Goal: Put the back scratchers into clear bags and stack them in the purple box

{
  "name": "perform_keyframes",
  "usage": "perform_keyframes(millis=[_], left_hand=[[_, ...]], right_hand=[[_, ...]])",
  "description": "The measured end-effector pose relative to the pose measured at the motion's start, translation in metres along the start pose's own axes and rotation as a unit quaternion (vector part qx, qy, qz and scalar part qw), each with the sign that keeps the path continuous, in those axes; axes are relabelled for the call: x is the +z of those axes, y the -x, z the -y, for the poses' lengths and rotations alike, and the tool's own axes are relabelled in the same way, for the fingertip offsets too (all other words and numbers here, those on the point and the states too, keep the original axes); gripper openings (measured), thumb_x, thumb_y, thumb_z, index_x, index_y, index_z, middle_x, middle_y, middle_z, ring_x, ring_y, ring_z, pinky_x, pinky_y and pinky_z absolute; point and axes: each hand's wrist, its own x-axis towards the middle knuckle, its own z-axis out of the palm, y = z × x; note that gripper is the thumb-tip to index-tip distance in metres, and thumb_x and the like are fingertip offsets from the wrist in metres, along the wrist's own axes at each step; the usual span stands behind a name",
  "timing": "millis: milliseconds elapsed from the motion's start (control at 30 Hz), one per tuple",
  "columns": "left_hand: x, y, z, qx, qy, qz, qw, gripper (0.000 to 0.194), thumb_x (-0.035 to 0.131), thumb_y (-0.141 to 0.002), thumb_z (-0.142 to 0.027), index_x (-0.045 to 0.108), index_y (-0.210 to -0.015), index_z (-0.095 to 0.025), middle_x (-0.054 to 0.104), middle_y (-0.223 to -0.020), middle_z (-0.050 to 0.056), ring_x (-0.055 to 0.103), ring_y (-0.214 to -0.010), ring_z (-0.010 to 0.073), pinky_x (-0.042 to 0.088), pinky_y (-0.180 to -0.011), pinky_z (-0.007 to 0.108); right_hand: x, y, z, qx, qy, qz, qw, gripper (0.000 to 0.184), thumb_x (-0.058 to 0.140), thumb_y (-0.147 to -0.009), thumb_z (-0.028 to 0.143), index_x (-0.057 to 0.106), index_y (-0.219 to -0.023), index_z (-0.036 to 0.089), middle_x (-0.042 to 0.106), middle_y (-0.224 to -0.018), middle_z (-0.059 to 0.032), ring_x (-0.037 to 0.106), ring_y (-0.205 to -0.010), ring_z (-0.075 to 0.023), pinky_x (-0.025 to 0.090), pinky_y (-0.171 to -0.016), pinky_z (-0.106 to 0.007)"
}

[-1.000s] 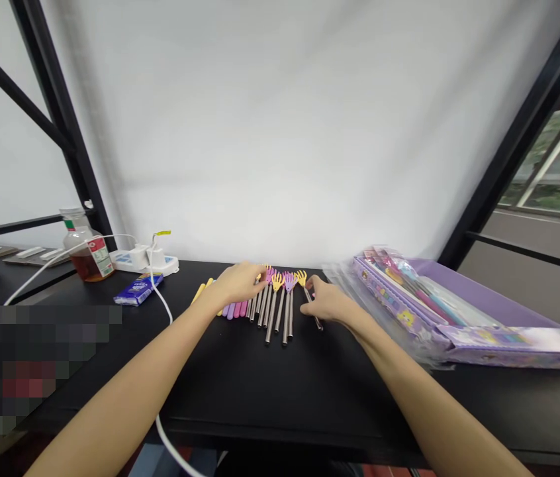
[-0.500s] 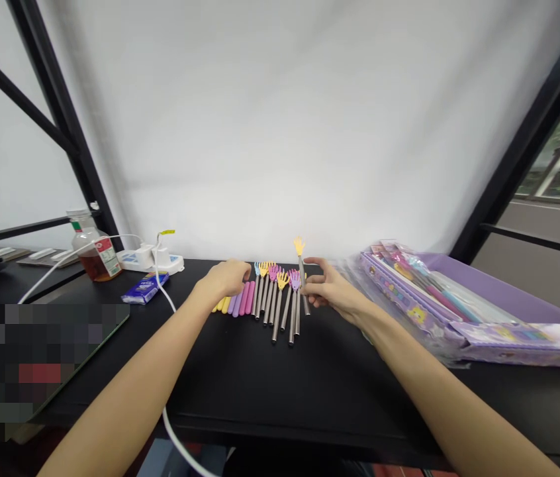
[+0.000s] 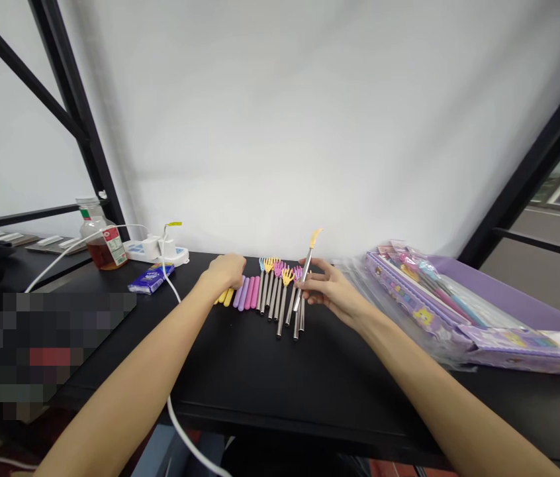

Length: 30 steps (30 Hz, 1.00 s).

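Observation:
A row of several metal back scratchers (image 3: 275,301) lies on the black table (image 3: 260,377), with small plastic hand-shaped heads in pink, yellow and blue pointing away from me. Pastel pink, purple and yellow handles (image 3: 245,293) lie side by side to the row's left. My right hand (image 3: 327,291) pinches the steel shaft of a yellow-headed back scratcher (image 3: 307,265), lifted and tilted above the row's right end. My left hand (image 3: 225,271) rests at the far ends of the handles, its fingers hidden.
To the left stand a glass jar of brown liquid (image 3: 101,248), a power strip (image 3: 155,250) and a blue tissue pack (image 3: 151,278), with a white cable (image 3: 173,397) crossing the table. Plastic-wrapped purple boxes (image 3: 419,298) lie on the right.
My right hand has tilted the yellow-headed back scratcher further to the right, its head now leaning away from upright. The view has turned slightly, and the row lies still.

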Motion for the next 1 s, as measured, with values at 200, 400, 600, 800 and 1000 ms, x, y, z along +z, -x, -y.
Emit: perform_keyframes(millis=[200, 400, 600, 800, 1000], left_hand=[[0.002, -0.002, 0.001, 0.004, 0.012, -0.016, 1.000, 0.039, 0.069, -0.056, -0.007, 0.064, -0.093, -0.017, 0.070, -0.106, 0.016, 0.068, -0.096, 0.0337, 0.054, -0.075, 0.038], [-0.004, -0.004, -0.001, 0.135, 0.155, -0.111, 0.972, 0.050, 0.062, -0.073, -0.015, 0.055, -0.122, -0.018, 0.073, -0.103, 0.008, 0.069, -0.090, 0.0205, 0.054, -0.077, 0.029], [-0.005, 0.008, -0.024, 0.333, 0.351, -0.098, 0.869, 0.037, 0.061, -0.085, -0.027, 0.065, -0.121, -0.018, 0.075, -0.104, 0.008, 0.069, -0.098, 0.0189, 0.052, -0.091, 0.031], [-0.001, 0.013, -0.036, 0.363, 0.394, -0.064, 0.842, 0.035, 0.062, -0.089, -0.035, 0.068, -0.120, -0.019, 0.073, -0.112, 0.008, 0.067, -0.103, 0.0201, 0.052, -0.093, 0.035], [-0.002, 0.018, -0.042, 0.346, 0.375, -0.070, 0.857, 0.035, 0.059, -0.091, -0.042, 0.071, -0.115, -0.019, 0.074, -0.105, 0.008, 0.066, -0.094, 0.0193, 0.054, -0.079, 0.031]], right_hand=[[0.000, 0.000, 0.000, 0.004, 0.000, -0.001, 1.000, 0.053, 0.080, -0.064, 0.017, 0.054, -0.109, 0.023, 0.064, -0.076, 0.0035, 0.057, -0.058, -0.0087, 0.050, -0.054, -0.021], [-0.003, -0.001, 0.007, -0.008, -0.019, -0.041, 0.999, 0.037, 0.076, -0.073, 0.028, 0.053, -0.101, 0.023, 0.067, -0.071, 0.0022, 0.058, -0.054, -0.0103, 0.049, -0.052, -0.023], [-0.015, -0.003, 0.021, -0.128, -0.075, -0.135, 0.980, 0.034, 0.069, -0.078, 0.046, 0.045, -0.087, 0.024, 0.071, -0.071, -0.0007, 0.065, -0.059, -0.0145, 0.052, -0.059, -0.027], [-0.026, 0.000, 0.028, -0.219, -0.069, -0.159, 0.960, 0.040, 0.069, -0.077, 0.053, 0.042, -0.088, 0.026, 0.072, -0.074, 0.0008, 0.066, -0.061, -0.0156, 0.051, -0.063, -0.028], [-0.022, 0.003, 0.029, -0.228, -0.051, -0.131, 0.963, 0.042, 0.069, -0.077, 0.056, 0.041, -0.089, 0.027, 0.072, -0.077, 0.0013, 0.068, -0.065, -0.0162, 0.051, -0.064, -0.029]])
